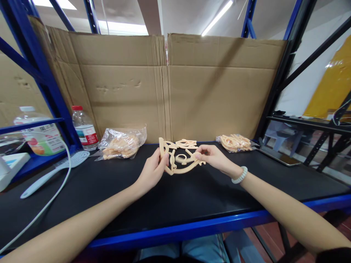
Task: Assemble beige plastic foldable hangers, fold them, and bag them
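My left hand (pixel 153 168) is closed around the left end of a pale, curved wooden-looking piece (pixel 184 170) with several thin strips joined to or overlapping it. My right hand (pixel 216 159) pinches the right side of the same piece, thumb against fingers. The piece is lifted a little in front of me, its arc bowing downward. Behind it a small pale ring-shaped part (pixel 181 159) shows; whether it is attached I cannot tell. More flat pale parts (pixel 186 144) lie just beyond my hands on the black tabletop (pixel 175 208).
A clear bag of pale parts (pixel 122 145) lies left, another bag (pixel 236 143) right. At left are a brush (pixel 56 171), a white cable (pixel 59 190) and a red-capped bottle (pixel 84 129). Cardboard (pixel 219 91) walls the back. A flat tablet-like object (pixel 279 156) lies far right.
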A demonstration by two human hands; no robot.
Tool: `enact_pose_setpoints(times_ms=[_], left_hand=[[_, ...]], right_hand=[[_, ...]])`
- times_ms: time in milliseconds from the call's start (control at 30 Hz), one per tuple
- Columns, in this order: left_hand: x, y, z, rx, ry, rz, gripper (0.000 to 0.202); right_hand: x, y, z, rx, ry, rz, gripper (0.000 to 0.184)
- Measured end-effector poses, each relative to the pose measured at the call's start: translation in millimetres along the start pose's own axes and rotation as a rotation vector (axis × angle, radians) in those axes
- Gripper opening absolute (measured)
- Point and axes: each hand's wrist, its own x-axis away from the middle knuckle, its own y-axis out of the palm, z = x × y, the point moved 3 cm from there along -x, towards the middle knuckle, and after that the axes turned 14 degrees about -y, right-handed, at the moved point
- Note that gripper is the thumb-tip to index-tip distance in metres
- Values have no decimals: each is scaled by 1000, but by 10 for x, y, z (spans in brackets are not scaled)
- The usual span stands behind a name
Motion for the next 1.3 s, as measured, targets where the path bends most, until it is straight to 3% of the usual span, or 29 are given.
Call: enact_pose_setpoints(times_ms=[167, 367, 500, 767, 1067, 1300], left_hand=[[18, 32, 29, -23, -8, -78, 29], [78, 141, 72, 18, 16, -389, 26], [136, 259, 39, 145, -79, -608, 28], [134, 323, -12, 296, -173, -648, 18], [104, 281, -10, -54, -5, -561, 29], [136, 276, 44, -243, 53, -486, 34]], right_hand=[[-5, -32, 77, -255, 8, 131, 30], [50, 178, 58, -402, -2, 43, 29], [93, 290, 11, -381, -8, 29, 27], [160, 393, -25, -239, -129, -37, 21], [169, 354, -48, 151, -421, -114, 12], [218, 388, -106, 293, -598, -153, 13]])
